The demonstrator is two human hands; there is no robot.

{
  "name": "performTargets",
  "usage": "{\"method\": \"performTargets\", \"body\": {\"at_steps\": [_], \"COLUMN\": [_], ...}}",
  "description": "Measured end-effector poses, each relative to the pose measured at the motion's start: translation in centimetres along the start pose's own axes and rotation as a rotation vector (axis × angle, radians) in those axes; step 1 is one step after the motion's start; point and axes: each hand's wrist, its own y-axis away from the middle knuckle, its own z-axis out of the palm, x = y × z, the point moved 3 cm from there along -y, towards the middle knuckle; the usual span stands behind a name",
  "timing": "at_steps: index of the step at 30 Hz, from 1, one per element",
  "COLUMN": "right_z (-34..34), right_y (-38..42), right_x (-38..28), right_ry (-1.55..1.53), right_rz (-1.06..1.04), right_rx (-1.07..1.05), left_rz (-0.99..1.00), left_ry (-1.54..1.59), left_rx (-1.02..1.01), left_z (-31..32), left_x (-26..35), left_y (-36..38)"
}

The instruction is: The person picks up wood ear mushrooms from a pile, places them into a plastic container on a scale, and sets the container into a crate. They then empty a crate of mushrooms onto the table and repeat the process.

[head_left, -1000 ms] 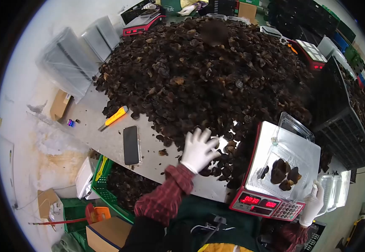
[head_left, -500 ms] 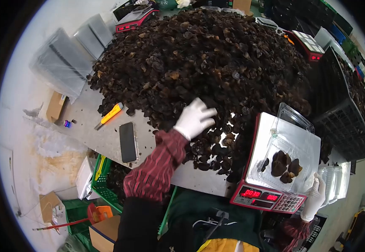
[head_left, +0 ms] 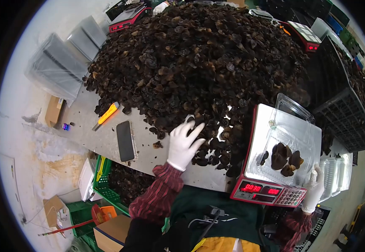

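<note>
My left hand (head_left: 182,145), in a white glove, is at the near edge of a big heap of dark wood ear mushrooms (head_left: 191,59). Its fingers are apart and nothing shows in them. Loose mushrooms lie just beyond and to the right of it. My right hand (head_left: 313,192), also gloved, has its fingers closed at the right corner of a clear plastic box (head_left: 266,172); the grip is partly hidden. The box rests with its lid (head_left: 294,107) raised on a red electronic scale (head_left: 243,185), and a few mushroom pieces (head_left: 280,156) lie in it.
Left of the heap lie a yellow utility knife (head_left: 107,115) and a phone (head_left: 126,141). Stacked clear boxes (head_left: 54,69) stand behind. A black crate (head_left: 346,113) tilts at the right. Green crates (head_left: 107,189) sit below the table edge. Other gloved hands (head_left: 160,7) show at the far side.
My left hand has drawn back from the heap, moving toward me and slightly left. The right hand stays at the box corner, and the box still holds the same few mushroom pieces.
</note>
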Motion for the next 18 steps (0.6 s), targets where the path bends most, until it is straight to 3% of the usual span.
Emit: {"method": "performTargets", "body": {"at_steps": [4,5,7,8,11,15,16,18], "right_z": [0.7,0.8,1.2,1.3,1.5,1.7,2.0,2.2], "right_y": [0.2,0.2,0.6,0.7,0.5,0.5,0.5,0.6], "right_x": [-1.0,-1.3,-1.9,-2.0,-1.6,-2.1,-2.7,-2.8], "right_ry": [0.032,0.074,-0.008,-0.048,-0.169,-0.270,-0.265,-0.257], "right_rz": [-0.099,-0.119,0.046,0.062,0.170,0.124,0.138,0.153], "right_rx": [0.000,0.012,-0.073,-0.083,-0.068,-0.070,-0.095,-0.115], "left_rz": [0.167,0.171,0.114,0.123,0.053,-0.118,-0.171,-0.093], "left_ry": [-0.177,-0.116,0.014,-0.023,-0.135,-0.145,-0.132,-0.201], "left_rx": [-0.149,-0.105,-0.116,0.017,0.137,0.079,-0.051,-0.130], "left_z": [3.8,4.4,3.4,2.5,0.1,-0.6,-0.5,0.8], "left_x": [0.5,0.1,0.0,0.2,-0.8,-0.9,-0.6,-0.4], "left_y": [-1.3,-0.6,-0.2,0.2,1.8,2.5,2.0,1.7]}}
